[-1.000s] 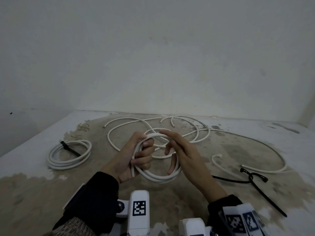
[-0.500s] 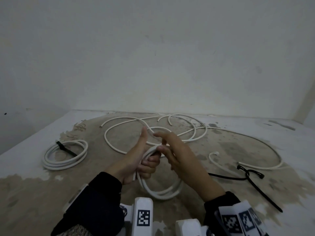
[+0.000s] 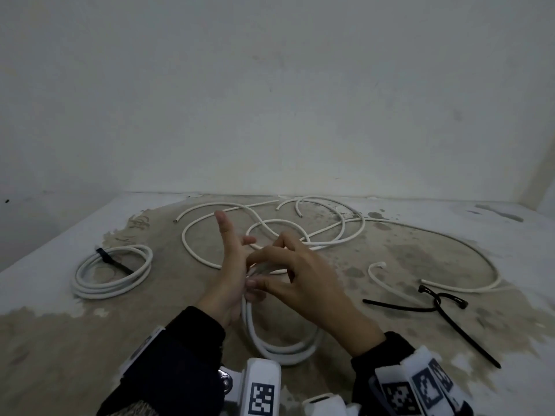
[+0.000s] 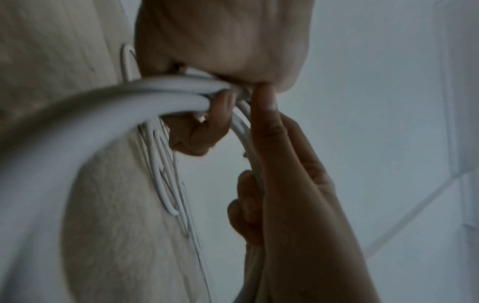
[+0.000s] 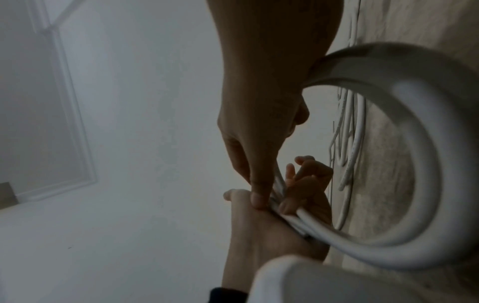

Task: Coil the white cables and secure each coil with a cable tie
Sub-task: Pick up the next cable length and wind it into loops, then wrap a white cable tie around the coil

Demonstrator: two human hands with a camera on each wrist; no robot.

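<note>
Currently both hands hold one coil (image 3: pixel 279 346) of white cable above the worktop (image 3: pixel 60 340): the left hand (image 3: pixel 229 277) has thumb raised and lower fingers curled round the strands, and the right hand (image 3: pixel 303 280) pinches the same strands at the top, so each grip grasps the coil, whose loop hangs down toward the wrists. Behind the hands loose white cable (image 3: pixel 300 232) sprawls on the worktop; a finished coil (image 3: pixel 111 273) with a black tie lies far left, and spare black cable ties (image 3: pixel 441 307) lie to the right.

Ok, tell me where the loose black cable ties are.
In the head view, the black cable ties lie crossed on the floor, right of the right hand, beside loose white cable.
</note>
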